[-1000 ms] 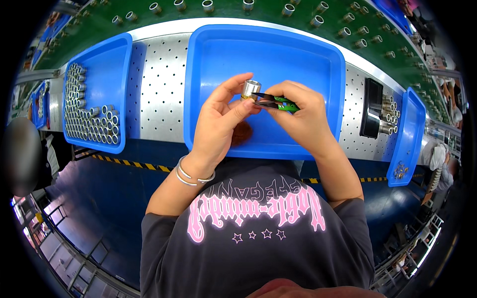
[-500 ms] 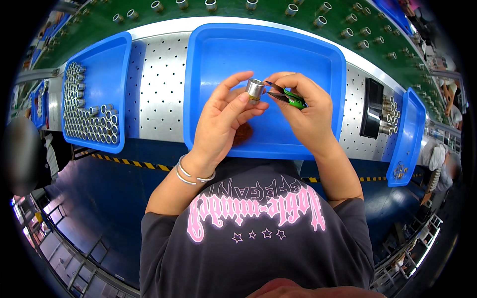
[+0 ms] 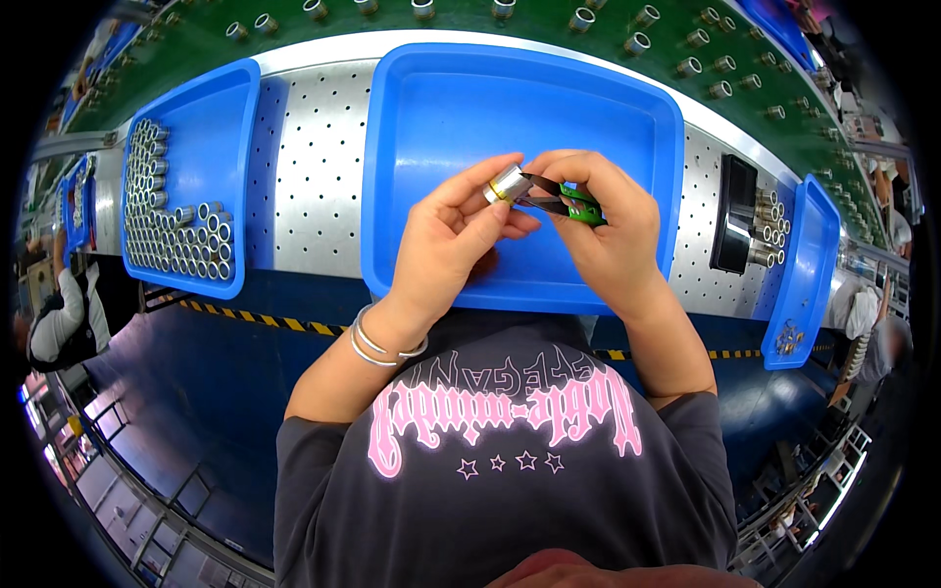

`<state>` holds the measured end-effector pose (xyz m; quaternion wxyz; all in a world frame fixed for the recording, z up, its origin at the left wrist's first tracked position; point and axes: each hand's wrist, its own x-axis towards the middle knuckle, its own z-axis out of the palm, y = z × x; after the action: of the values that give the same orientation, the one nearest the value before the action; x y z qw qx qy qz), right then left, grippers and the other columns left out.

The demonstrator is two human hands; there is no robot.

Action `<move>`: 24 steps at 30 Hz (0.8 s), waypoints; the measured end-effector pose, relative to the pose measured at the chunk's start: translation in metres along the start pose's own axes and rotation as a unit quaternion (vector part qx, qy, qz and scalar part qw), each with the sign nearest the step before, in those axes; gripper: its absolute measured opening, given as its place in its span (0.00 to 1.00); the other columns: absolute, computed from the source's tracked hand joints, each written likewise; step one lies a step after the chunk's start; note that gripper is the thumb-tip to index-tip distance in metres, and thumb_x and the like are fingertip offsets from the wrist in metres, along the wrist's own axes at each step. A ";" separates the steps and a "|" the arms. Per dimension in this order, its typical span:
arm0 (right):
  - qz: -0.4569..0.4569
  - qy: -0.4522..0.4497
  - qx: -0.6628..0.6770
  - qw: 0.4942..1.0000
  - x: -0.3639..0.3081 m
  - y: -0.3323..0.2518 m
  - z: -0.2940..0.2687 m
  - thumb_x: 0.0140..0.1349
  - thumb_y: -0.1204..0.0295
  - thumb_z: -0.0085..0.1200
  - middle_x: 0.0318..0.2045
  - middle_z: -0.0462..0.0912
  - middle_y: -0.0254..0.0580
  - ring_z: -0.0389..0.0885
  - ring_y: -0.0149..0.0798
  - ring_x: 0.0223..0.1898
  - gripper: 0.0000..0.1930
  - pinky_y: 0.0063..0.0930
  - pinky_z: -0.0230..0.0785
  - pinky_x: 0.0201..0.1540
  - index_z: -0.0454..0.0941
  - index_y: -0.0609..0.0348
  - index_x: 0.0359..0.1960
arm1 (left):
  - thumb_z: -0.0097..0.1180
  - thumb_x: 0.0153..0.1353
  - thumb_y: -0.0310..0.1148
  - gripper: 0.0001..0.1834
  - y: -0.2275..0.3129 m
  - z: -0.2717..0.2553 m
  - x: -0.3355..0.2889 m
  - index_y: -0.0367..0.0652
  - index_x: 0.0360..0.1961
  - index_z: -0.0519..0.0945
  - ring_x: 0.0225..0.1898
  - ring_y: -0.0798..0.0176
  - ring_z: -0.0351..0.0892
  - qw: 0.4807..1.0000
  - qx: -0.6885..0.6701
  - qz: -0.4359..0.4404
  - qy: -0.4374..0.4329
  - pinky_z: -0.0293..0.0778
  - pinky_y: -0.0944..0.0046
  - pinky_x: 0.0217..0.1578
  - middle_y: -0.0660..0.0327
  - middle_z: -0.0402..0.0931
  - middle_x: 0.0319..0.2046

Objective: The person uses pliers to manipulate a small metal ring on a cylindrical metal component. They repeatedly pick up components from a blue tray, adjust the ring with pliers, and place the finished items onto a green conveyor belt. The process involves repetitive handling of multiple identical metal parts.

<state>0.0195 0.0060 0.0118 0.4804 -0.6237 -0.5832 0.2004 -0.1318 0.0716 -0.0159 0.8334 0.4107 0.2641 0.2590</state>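
Item: small silver metal cylinder (image 3: 507,183) with a brass-coloured ring at one end, pinched between thumb and fingertips of the left hand (image 3: 453,238), held above the large blue centre tray (image 3: 431,108), apparently so its end faces the tool; the right hand (image 3: 605,227) is closed around green-handled snips (image 3: 561,199), blades meeting the cylinder from 3 o'clock. At 9 o'clock, a blue side tray (image 3: 211,108) stores rows of similar cylinders (image 3: 169,225); at 3 o'clock, a narrow blue tray (image 3: 804,265) stands beside a black block (image 3: 735,214).
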 end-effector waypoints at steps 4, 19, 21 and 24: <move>-0.018 0.010 0.002 1.000 -0.002 -0.002 -0.001 0.42 0.87 0.51 0.34 0.80 0.43 0.80 0.43 0.33 0.14 0.26 0.73 0.33 0.73 0.61 0.33 | 0.46 0.62 0.24 0.21 0.001 0.001 -0.003 0.32 0.57 0.64 0.40 0.63 0.78 0.998 0.058 0.034 -0.014 0.74 0.69 0.42 0.53 0.74 0.44; -0.009 0.005 -0.052 0.999 -0.008 -0.006 -0.019 0.47 0.73 0.62 0.24 0.79 0.38 0.76 0.33 0.23 0.11 0.21 0.64 0.23 0.78 0.58 0.35 | 0.50 0.60 0.25 0.23 0.006 0.001 0.000 0.37 0.56 0.61 0.44 0.62 0.76 0.999 -0.046 0.009 0.003 0.71 0.65 0.47 0.49 0.73 0.46; -0.008 -0.018 -0.076 0.997 -0.009 -0.006 -0.015 0.47 0.71 0.62 0.19 0.78 0.38 0.76 0.37 0.19 0.10 0.25 0.63 0.21 0.79 0.56 0.33 | 0.51 0.59 0.24 0.23 0.006 0.001 0.000 0.38 0.56 0.61 0.45 0.62 0.75 0.999 -0.052 0.015 0.000 0.70 0.65 0.48 0.49 0.73 0.46; 0.008 0.000 -0.075 0.997 -0.010 0.000 -0.010 0.48 0.71 0.62 0.21 0.79 0.39 0.76 0.36 0.20 0.09 0.24 0.63 0.22 0.80 0.57 0.32 | 0.52 0.58 0.22 0.24 0.008 0.002 0.000 0.38 0.56 0.61 0.46 0.62 0.75 0.998 -0.058 0.023 -0.004 0.70 0.66 0.49 0.49 0.73 0.46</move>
<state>0.0251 -0.0069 0.0137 0.4308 -0.6624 -0.5917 0.1599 -0.1325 0.0743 -0.0085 0.8503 0.3690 0.2360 0.2918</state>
